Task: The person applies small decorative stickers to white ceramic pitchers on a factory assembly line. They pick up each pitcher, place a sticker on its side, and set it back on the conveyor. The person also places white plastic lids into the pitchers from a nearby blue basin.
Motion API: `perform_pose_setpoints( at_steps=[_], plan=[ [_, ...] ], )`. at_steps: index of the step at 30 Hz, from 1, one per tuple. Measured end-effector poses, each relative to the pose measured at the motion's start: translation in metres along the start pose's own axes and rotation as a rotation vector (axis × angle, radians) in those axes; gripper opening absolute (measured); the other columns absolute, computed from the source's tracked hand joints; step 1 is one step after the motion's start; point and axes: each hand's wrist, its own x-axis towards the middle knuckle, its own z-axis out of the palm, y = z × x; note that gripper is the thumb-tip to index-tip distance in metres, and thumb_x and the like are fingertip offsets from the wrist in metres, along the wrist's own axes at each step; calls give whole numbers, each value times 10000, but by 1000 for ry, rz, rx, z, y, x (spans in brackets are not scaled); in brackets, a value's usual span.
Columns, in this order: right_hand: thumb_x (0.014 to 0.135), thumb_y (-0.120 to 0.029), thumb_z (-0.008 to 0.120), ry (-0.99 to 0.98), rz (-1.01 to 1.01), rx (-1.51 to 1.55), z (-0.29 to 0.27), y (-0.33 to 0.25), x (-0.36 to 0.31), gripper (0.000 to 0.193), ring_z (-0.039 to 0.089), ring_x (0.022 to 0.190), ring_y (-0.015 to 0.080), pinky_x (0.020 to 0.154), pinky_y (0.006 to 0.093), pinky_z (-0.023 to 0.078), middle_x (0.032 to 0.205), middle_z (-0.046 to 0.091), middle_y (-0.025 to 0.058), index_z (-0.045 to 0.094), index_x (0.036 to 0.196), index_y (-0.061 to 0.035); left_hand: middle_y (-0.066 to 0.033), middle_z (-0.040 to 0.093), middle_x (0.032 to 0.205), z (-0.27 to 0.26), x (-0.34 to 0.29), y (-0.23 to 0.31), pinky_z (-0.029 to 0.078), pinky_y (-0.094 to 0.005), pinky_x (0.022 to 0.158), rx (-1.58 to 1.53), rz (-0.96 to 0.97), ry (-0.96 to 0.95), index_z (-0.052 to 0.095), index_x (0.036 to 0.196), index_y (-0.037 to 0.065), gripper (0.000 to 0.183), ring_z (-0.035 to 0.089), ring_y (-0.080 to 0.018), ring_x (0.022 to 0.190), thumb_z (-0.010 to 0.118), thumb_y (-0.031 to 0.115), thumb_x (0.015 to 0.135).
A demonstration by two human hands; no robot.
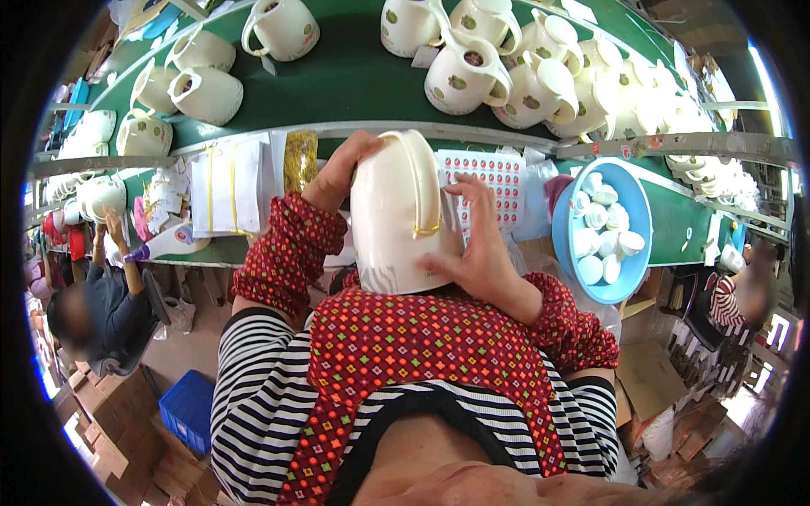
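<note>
In front of my chest is a glossy cream-white jug (381, 211), its arched handle facing up and a gold tie looped near the handle's lower end. My left hand (344, 169) is closed around its far left part. My right hand (485, 244) is at the jug's right side with fingers bent and spread apart. The right thumb, slightly blurred, lies against the jug's near end, by a grey striped patch. Whether the other right fingertips touch the jug I cannot tell.
Many similar jugs stand on the green table (354, 93) beyond a pale ledge. A blue basin (564, 253) of white caps is at right; a sticker sheet (498, 173), white papers (228, 190) and gold ties (300, 160) lie ahead. Other people sit far left and right.
</note>
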Motion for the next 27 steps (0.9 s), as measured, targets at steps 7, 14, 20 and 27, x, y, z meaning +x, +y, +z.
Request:
perform_pose_setpoints(
  at_steps=[7,14,20,27],
  plan=[
    [692,-472,997,-37,145,27,-25,9,-9,1266,341,1516,437,1248,539,337,1624,316,269,279,1625,-5,-90,731,1287,-16,13,74,525,-361,996,694,481,175,751,1223,0,505,691,-189,1134,810,330,845],
    [846,-273,918,-80,407,225,-23,27,-13,1006,560,1367,300,1140,464,445,1582,419,179,321,1626,-57,-128,577,1511,-57,119,94,335,-508,1178,1784,1092,452,833,936,99,424,521,-317,1387,814,499,797],
    [911,-177,844,-76,460,181,-25,45,-10,709,645,1252,231,1079,396,480,1456,589,121,486,1505,-29,-142,483,1568,-63,160,73,227,-583,1260,1812,1066,655,759,1207,125,519,398,-356,1489,818,499,852],
    [907,-198,837,-68,464,168,-4,82,-2,654,668,1142,277,995,414,528,1367,648,165,533,1454,-12,-167,551,1297,-11,54,-54,229,-618,1246,1729,550,413,574,1338,43,836,471,-383,1334,884,534,736]
  ],
)
